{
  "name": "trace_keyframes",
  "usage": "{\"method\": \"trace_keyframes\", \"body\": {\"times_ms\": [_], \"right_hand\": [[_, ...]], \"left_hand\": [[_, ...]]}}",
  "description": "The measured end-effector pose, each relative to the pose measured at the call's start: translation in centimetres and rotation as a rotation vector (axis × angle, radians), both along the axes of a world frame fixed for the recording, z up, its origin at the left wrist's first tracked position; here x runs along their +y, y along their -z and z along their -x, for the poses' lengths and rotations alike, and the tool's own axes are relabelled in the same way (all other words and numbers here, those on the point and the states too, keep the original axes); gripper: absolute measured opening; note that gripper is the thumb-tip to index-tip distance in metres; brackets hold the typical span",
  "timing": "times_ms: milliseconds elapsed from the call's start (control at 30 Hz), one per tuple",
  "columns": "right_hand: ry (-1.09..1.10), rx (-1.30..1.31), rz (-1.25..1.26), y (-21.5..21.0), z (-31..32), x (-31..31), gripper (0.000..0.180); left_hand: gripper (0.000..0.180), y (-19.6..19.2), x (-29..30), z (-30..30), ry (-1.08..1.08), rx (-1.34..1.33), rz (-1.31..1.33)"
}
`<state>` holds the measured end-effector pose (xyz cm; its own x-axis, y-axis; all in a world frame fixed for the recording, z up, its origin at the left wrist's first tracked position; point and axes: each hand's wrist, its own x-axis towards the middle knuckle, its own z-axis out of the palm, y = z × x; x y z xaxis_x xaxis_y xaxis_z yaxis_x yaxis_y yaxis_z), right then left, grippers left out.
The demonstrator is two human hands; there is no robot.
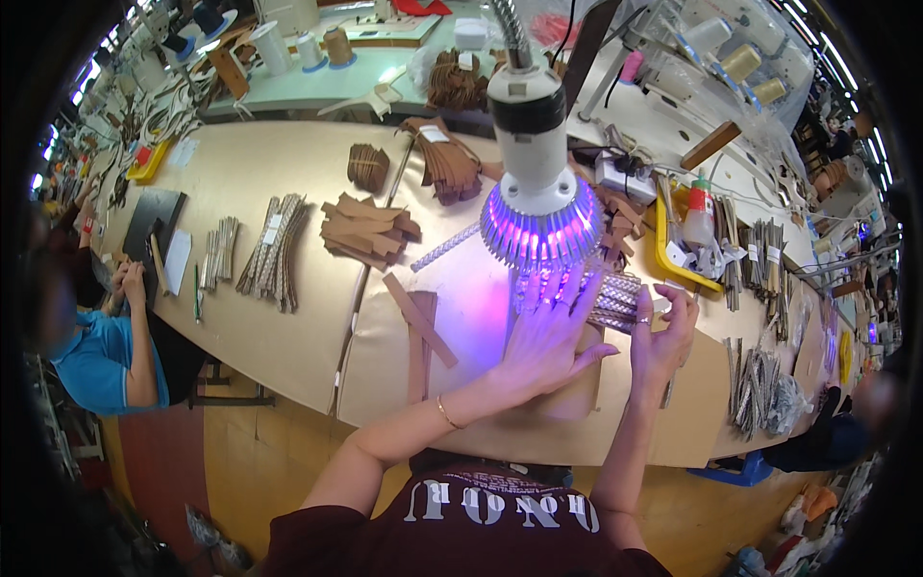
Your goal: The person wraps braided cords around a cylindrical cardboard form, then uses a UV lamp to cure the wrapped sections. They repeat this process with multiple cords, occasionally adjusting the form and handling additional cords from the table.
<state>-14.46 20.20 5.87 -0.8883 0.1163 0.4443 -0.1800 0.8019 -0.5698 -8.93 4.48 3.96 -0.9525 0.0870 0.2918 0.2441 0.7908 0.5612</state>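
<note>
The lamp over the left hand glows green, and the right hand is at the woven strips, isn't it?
Not quite: the head view shows the lamp glowing purple, not green. It is over the left hand, and the right hand is at the woven strips.

A workshop: thread spools (272,50) in the upper left, brown strips (450,171) at upper middle, braided straps (615,304) right of centre, seated co-worker (101,361) at left.
</note>
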Motion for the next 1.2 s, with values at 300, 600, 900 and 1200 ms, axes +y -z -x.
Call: {"method": "trace_keyframes", "body": {"times_ms": [300, 600, 900, 1200], "right_hand": [[-0.118, 0.045, 0.218, 1.4, -7.5, -0.5, 0.01], [-0.396, 0.017, 0.016, 2.9, -10.8, -4.0, 0.011], [-0.447, -0.386, 0.432, 0.0, -11.9, -3.9, 0.025], [-0.884, -0.23, 0.223, -3.9, -9.8, -2.7, 0.059]], "left_hand": [[0.062, 2.6, -4.8, -3.2, -0.343, 0.244, -0.059], [0.045, 8.8, -16.8, -7.6, -0.928, -0.235, -0.502], [0.009, 1.7, -11.8, -8.3, -0.636, 0.088, -0.809], [0.018, -4.7, -4.0, -9.8, 0.035, 0.149, -0.861]]}}
